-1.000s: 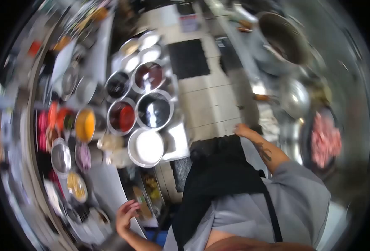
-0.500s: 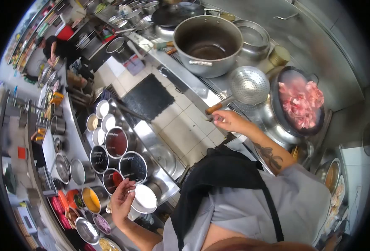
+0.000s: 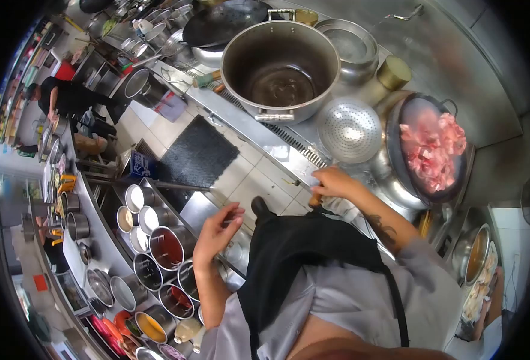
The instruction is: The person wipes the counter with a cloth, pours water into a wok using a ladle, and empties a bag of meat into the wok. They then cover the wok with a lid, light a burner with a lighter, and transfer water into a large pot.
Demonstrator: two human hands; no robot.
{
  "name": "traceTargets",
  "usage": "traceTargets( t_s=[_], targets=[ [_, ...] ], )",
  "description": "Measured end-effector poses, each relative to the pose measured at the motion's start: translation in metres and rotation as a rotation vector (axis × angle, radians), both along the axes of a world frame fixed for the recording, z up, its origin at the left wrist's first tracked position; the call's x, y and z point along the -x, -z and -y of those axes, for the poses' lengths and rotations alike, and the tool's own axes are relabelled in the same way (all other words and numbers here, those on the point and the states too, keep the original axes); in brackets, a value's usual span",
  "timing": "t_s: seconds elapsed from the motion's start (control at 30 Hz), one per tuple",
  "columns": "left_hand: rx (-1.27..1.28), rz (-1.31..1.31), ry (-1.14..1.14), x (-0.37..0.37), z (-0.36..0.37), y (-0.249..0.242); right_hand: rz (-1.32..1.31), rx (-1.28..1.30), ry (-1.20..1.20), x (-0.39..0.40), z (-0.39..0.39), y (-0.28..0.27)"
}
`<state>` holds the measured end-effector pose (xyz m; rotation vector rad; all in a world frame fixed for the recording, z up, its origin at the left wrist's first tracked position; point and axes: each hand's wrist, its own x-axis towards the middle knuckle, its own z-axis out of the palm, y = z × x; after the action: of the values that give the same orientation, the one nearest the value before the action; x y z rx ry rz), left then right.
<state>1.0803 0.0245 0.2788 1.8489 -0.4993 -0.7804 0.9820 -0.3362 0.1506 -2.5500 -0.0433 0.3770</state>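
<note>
My right hand (image 3: 335,182) is closed around the handle of a large perforated metal skimmer (image 3: 350,129), at the stove's front edge. The handle's wooden end (image 3: 316,200) sticks out below my fingers. The skimmer's round bowl rests between a big deep pot (image 3: 280,72) and a dark wok (image 3: 409,129) heaped with raw pink meat pieces (image 3: 433,150). Raised beside the sauce containers, my left hand (image 3: 217,234) is empty, its fingers loosely bent and apart.
Pots of red sauce (image 3: 167,247) and white contents (image 3: 148,220) stand at left. A black mat (image 3: 196,156) lies on the tiled floor. A person in black (image 3: 67,99) works at the far left counter. A black wok (image 3: 226,24) sits beyond the pot.
My right hand has closed on the skimmer's handle. The left hand has moved up and right, away from the white-filled pot. The view has shifted.
</note>
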Motion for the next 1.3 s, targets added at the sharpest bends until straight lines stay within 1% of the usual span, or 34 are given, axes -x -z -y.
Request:
traceTargets(
  t_s=[0.07,0.13,0.2,0.23,0.27,0.3,0.33,0.37,0.43,0.53,0.63,0.67,0.73,0.77,0.83,0.87,0.9,0.93,0.97,1.0,1.03,1.07,1.1,1.13,1.2,1.23,1.3],
  targets=[
    [0.020,-0.026,0.060,-0.035,0.011,0.011,-0.019,0.074,0.015,0.002,0.013,0.008],
    [0.052,-0.019,0.126,-0.079,0.014,0.016,0.039,0.101,0.065,0.006,0.018,0.013],
    [0.013,0.072,0.170,-0.129,0.010,0.025,-0.011,0.045,0.187,0.003,0.010,-0.007],
    [-0.016,0.121,0.162,-0.151,0.001,0.029,-0.129,0.077,0.297,0.003,0.008,-0.006],
    [0.004,0.151,0.158,-0.173,-0.004,0.032,-0.289,0.149,0.303,-0.006,0.001,-0.025],
    [0.023,0.184,0.152,-0.195,-0.007,0.033,-0.263,0.080,0.373,-0.008,-0.002,-0.026],
    [0.016,0.247,0.156,-0.215,-0.008,0.029,-0.070,0.125,0.329,-0.008,-0.003,-0.019],
    [0.013,0.307,0.174,-0.235,-0.007,0.026,0.045,0.150,0.332,-0.007,0.003,-0.012],
    [0.028,0.386,0.165,-0.266,0.003,0.020,0.007,0.134,0.533,-0.027,0.000,-0.037],
    [0.007,0.451,0.197,-0.300,0.025,0.029,0.049,0.074,0.753,-0.059,0.003,-0.093],
    [0.083,0.577,0.082,-0.310,0.045,0.045,0.209,0.109,0.748,-0.089,0.022,-0.118],
    [0.012,0.533,0.111,-0.314,0.047,0.046,0.259,0.116,0.748,-0.098,0.025,-0.123],
    [-0.013,0.665,0.002,-0.313,0.043,0.053,0.358,0.151,0.663,-0.117,0.033,-0.129],
    [-0.031,0.733,-0.041,-0.315,0.039,0.056,0.406,0.162,0.629,-0.132,0.032,-0.131],
    [-0.080,0.751,-0.052,-0.327,0.017,0.065,0.550,0.122,0.578,-0.162,0.016,-0.140],
    [-0.086,0.761,-0.038,-0.336,0.007,0.068,0.509,0.081,0.607,-0.181,-0.003,-0.159],
    [-0.142,0.665,-0.039,-0.344,-0.004,0.059,0.477,0.041,0.640,-0.202,-0.024,-0.175],
    [-0.169,0.622,-0.090,-0.352,-0.015,0.053,0.484,-0.039,0.649,-0.219,-0.038,-0.179],
    [-0.180,0.720,-0.109,-0.364,-0.029,0.061,0.500,-0.120,0.646,-0.238,-0.048,-0.181],
    [-0.232,0.667,-0.132,-0.374,-0.042,0.062,0.520,-0.156,0.581,-0.257,-0.058,-0.179],
    [-0.234,0.677,-0.166,-0.386,-0.055,0.064,0.541,-0.190,0.518,-0.277,-0.067,-0.178],
    [-0.308,0.604,-0.192,-0.400,-0.065,0.064,0.519,-0.158,0.474,-0.301,-0.079,-0.183],
    [-0.367,0.623,-0.217,-0.413,-0.075,0.068,0.496,-0.126,0.434,-0.326,-0.091,-0.187],
    [-0.343,0.573,-0.251,-0.431,-0.089,0.075,0.524,-0.144,0.410,-0.352,-0.102,-0.186],
    [-0.425,0.547,-0.304,-0.471,-0.116,0.091,0.557,-0.182,0.325,-0.409,-0.123,-0.177],
    [-0.387,0.549,-0.324,-0.492,-0.130,0.100,0.559,-0.205,0.270,-0.441,-0.132,-0.172],
    [-0.411,0.513,-0.331,-0.533,-0.154,0.106,0.682,-0.151,0.191,-0.516,-0.149,-0.148]
  ],
)
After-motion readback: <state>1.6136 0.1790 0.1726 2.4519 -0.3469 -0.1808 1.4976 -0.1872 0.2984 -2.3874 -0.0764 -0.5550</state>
